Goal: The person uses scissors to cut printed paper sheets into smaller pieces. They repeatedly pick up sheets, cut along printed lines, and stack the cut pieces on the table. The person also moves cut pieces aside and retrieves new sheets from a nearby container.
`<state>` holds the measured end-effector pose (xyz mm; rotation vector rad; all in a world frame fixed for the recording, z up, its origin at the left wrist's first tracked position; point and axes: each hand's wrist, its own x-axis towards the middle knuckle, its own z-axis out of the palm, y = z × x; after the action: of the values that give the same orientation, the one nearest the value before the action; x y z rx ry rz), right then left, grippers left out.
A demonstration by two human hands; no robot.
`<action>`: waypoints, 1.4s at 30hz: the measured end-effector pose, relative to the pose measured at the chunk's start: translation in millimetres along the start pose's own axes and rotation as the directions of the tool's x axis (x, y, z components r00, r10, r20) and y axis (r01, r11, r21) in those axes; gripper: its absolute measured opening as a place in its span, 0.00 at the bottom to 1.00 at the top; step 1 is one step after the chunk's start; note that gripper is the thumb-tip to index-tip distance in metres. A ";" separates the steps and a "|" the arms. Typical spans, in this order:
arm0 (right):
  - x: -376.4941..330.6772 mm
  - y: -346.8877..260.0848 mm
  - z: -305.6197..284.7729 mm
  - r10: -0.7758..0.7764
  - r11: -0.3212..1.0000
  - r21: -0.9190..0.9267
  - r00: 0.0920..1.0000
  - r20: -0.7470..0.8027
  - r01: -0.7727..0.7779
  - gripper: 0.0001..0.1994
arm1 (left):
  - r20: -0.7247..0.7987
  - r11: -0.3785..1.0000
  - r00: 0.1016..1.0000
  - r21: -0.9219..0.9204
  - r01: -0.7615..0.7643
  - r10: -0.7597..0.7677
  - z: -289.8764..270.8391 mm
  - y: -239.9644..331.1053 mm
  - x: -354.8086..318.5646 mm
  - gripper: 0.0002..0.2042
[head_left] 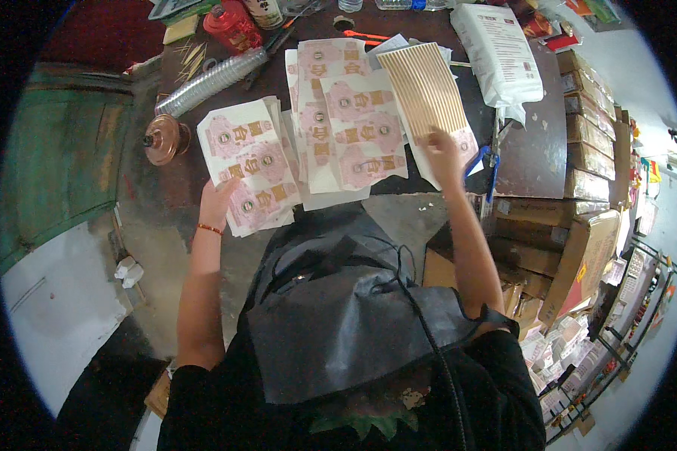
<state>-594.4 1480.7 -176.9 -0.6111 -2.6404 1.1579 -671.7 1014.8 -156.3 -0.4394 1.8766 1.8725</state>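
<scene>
My left hand (217, 203) holds the left edge of a stack of white sheets (250, 161) printed in pink and gold, which overhangs the near table edge. My right hand (441, 154) has its fingers drawn together over the lower part of a sheet with gold and white stripes (421, 86). Whatever is between those fingers is too small to make out. Under the striped sheet more pink-printed paper shows. Between my hands lie overlapping printed sheets (365, 131), also pink and gold.
Blue-handled scissors (493, 158) lie right of the striped sheet, below a white plastic bag (500, 56). A copper-coloured lidded pot (165, 140), a stack of clear cups (210, 81) and a red bottle (233, 26) stand or lie at left. Cardboard boxes (587, 135) are piled at right.
</scene>
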 end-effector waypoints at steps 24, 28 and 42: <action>-53.8 -114.7 -0.3 0.174 0.402 0.693 0.793 0.583 -0.598 0.11 | -0.282 0.760 0.808 0.586 -0.282 0.517 1.9 -25.1 6.0 0.27; -73.3 -132.1 0.6 -0.041 0.221 0.749 0.761 0.647 -0.625 0.11 | 0.129 0.897 0.890 0.002 -0.441 0.437 67.7 101.5 -65.8 0.23; -85.2 -158.6 4.9 -0.210 0.252 0.699 0.667 0.715 -0.670 0.14 | 0.440 0.834 0.709 -0.320 -0.450 0.552 104.2 161.7 -102.4 0.39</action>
<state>-566.0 1343.1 -64.3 -0.3197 -1.4337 3.2436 -660.0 1113.9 37.4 0.5599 1.5309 2.2290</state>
